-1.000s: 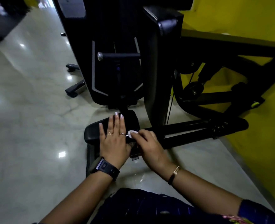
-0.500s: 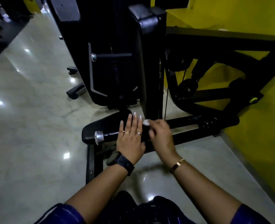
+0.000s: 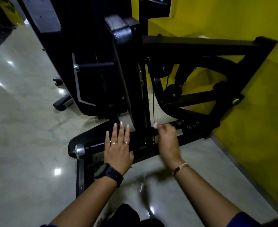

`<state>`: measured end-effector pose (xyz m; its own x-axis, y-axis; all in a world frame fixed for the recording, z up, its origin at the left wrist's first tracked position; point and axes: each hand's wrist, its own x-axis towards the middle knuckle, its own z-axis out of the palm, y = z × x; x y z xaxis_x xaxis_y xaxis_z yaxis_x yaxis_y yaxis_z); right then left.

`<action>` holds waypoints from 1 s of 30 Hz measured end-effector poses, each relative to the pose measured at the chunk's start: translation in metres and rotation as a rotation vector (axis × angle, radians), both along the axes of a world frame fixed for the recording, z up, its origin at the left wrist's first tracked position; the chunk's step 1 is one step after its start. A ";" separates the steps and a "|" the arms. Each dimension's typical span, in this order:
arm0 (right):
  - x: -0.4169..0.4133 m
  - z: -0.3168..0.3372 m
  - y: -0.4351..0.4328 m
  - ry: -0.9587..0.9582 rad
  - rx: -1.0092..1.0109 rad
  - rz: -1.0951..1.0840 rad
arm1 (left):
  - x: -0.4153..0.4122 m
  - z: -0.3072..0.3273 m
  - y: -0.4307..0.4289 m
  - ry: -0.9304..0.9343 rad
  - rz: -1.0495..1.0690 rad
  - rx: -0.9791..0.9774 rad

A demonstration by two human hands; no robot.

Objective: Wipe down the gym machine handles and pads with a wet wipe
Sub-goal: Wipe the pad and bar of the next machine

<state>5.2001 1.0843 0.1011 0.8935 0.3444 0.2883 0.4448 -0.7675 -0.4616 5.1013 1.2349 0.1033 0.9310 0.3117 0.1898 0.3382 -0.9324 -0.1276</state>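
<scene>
Wipe (image 3: 156, 125) on the low bar (image 3: 94, 146).
My right hand (image 3: 166, 139) pinches the wipe at the bar, just right of the pad (image 3: 121, 71); my left hand (image 3: 118, 149) lies flat on it, fingers straight. I cannot read the blurred sign (image 3: 9, 7).

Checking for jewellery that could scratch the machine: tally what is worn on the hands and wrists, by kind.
Rings: 2, both on the left hand
Black wristwatch: 1, left wrist
Gold bracelet: 1, right wrist
Total: 4
The right hand, holding the wet wipe, is blurred; any ring there cannot be told.
</scene>
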 end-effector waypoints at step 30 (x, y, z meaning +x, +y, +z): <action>-0.068 0.017 0.079 0.098 0.130 0.324 | -0.031 0.003 0.042 -0.150 0.047 -0.019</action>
